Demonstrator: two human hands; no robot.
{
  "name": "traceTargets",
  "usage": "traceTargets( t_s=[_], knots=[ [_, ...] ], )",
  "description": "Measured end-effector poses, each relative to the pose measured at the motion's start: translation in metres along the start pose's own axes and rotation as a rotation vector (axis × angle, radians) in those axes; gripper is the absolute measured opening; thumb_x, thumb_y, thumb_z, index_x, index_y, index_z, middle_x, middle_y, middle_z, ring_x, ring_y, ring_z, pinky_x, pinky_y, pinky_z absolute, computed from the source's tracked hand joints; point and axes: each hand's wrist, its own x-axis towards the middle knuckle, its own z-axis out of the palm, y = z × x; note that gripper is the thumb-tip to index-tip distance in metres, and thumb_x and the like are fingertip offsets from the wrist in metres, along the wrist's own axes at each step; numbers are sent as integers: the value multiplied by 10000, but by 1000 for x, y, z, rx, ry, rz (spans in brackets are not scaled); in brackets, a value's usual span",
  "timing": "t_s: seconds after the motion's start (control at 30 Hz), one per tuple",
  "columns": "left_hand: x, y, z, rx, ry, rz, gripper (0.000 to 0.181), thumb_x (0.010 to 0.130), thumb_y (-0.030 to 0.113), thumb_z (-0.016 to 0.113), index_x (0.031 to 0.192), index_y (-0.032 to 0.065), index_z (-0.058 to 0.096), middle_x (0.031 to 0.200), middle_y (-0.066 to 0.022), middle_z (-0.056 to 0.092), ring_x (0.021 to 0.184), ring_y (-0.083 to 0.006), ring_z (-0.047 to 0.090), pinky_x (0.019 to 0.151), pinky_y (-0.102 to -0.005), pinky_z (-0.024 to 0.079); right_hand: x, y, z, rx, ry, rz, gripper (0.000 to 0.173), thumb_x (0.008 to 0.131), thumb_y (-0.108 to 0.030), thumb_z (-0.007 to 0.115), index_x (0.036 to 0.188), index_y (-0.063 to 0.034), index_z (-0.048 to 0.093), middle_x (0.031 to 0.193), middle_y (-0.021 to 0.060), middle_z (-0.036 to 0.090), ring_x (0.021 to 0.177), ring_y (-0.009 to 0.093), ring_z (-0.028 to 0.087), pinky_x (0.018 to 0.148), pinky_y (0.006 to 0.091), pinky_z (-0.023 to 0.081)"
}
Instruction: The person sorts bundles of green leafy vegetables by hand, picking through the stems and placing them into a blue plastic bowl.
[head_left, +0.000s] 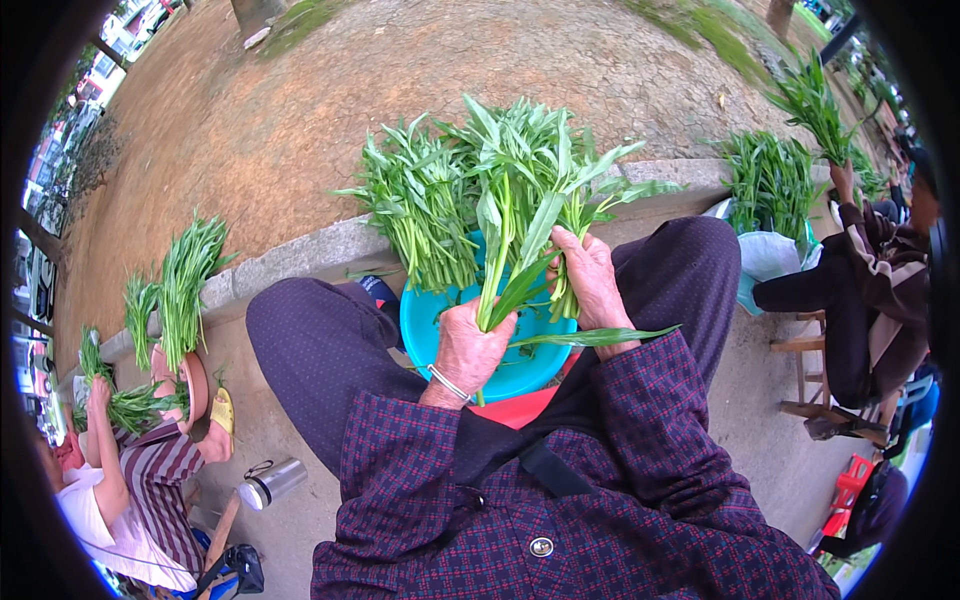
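My left hand (474, 341), with a white metal bangle on the wrist, grips a few leafy green stems (501, 247) by their lower ends. To its right, my right hand (589, 277) is closed around a small bunch of leafy greens (571, 296). A long narrow leaf (592, 337) lies across my right wrist. Beneath both hands is a turquoise plastic basin (420, 337) with leaf scraps inside. A thick bundle of the same greens (431, 217) leans over the basin's far left rim, and more leafy tops spread beyond my hands.
A stone curb (300, 251) runs beyond the basin. A steel bottle (274, 484) lies on the pavement at left. People with greens sit at left (127, 510) and right (870, 300). A wooden stool (799, 345) stands under the person at right.
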Motion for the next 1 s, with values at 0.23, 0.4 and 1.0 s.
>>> traceTargets(
  t_s=[0.23,0.4,1.0],
  knots=[
    [3,-4,-2,30,55,24,161,771,131,674,837,-12,636,604,-97,607,544,-131,575,528,-300,449,4,1,-2,-35,99,-77,206,887,-224,542,912,-27,598,586,-21,520,373,49,402,340,194,335],
    [2,4,-4,71,83,18,147,779,125,655,823,-13,630,595,-107,598,538,-135,572,519,-307,439,2,-1,-1,-67,141,-140,220,891,-234,541,909,-20,592,596,-15,518,378,53,399,343,200,330],
    [11,-1,-12,-689,139,-360,270,897,264,552,934,-3,574,556,-69,545,340,-85,394,336,-241,354,6,-1,-4,-165,233,-293,183,879,-210,564,836,-33,583,594,-22,531,446,39,398,409,212,301]
  ],
)
